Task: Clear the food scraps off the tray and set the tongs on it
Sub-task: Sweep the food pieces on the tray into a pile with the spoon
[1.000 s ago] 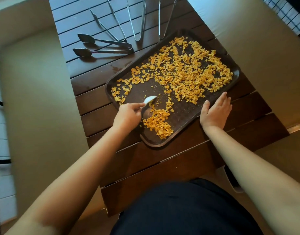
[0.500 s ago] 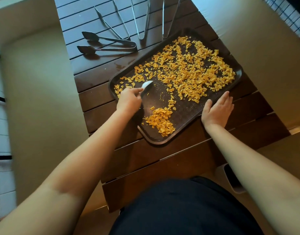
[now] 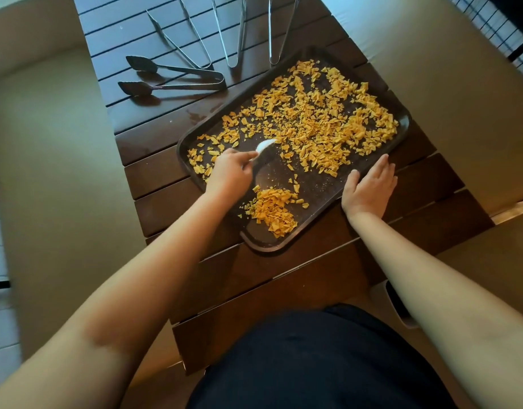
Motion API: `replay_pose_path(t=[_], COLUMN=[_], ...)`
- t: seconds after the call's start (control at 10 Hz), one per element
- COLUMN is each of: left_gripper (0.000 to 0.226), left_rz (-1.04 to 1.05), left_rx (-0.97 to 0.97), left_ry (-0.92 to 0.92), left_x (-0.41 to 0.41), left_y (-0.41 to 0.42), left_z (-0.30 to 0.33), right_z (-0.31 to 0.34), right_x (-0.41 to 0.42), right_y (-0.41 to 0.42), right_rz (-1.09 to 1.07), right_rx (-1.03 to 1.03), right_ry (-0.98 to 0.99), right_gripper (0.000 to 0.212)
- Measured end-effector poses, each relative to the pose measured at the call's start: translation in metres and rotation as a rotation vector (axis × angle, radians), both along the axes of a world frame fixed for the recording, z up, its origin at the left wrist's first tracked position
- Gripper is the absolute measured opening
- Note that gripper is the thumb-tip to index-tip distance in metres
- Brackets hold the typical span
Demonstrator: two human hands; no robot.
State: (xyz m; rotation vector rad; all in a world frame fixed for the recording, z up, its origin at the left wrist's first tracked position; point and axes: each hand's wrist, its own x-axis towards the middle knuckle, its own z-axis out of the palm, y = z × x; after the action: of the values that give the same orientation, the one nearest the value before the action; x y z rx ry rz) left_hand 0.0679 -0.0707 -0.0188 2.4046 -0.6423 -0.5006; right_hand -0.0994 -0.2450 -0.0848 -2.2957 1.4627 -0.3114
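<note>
Tray (image 3: 400, 134) as landmark, dark, set askew on slatted table (image 3: 154, 143). Left hand (image 3: 232, 172) over tray's left part, fingers curled round small white scraper (image 3: 264, 145), prob. a spoon, too small to tell. Right hand (image 3: 369, 187) flat on tray's near-right rim, fingers straight, gripping nothing. Scraps (image 3: 322, 125) spread over tray's far half; small pile (image 3: 273, 209) near its closest corner. Tongs (image 3: 177, 79) beyond tray's far-left edge, w/ more pairs alongside, none on tray yet.

Risks: pile close to low rim, so hard sweep could push bits over onto table; tray could skid if right hand eases off.
</note>
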Motion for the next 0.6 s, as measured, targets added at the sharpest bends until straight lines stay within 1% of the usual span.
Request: replay_pose_path(t=[0.1, 0.2, 0.4, 0.5, 0.6], left_gripper=[0.031, 0.028, 0.025, 0.024, 0.026], left_rz=[-0.065, -0.162, -0.321, -0.301, -0.045], left_rx=[0.066, 0.077, 0.16, 0.125, -0.003], left_ry=[0.061, 0.094, 0.132, 0.154, 0.142], left_x=[-0.006, -0.018, -0.036, -0.033, -0.014], left_y=[-0.011, -0.005, 0.037, 0.043, 0.027], left_z=[-0.003, -0.004, -0.002, 0.006, 0.007], right_z=[0.0, 0.0, -0.001, -0.001, 0.0], right_x=[0.0, 0.0, 0.001, 0.001, 0.001], right_y=[0.0, 0.001, 0.0, 0.0, 0.001], right_rz=[0.0, 0.001, -0.015, -0.013, -0.016], right_rx=[0.006, 0.003, -0.005, -0.004, -0.001], right_ry=[-0.004, -0.011, 0.007, 0.012, 0.013], right_gripper=[0.068, 0.07, 0.076, 0.077, 0.077])
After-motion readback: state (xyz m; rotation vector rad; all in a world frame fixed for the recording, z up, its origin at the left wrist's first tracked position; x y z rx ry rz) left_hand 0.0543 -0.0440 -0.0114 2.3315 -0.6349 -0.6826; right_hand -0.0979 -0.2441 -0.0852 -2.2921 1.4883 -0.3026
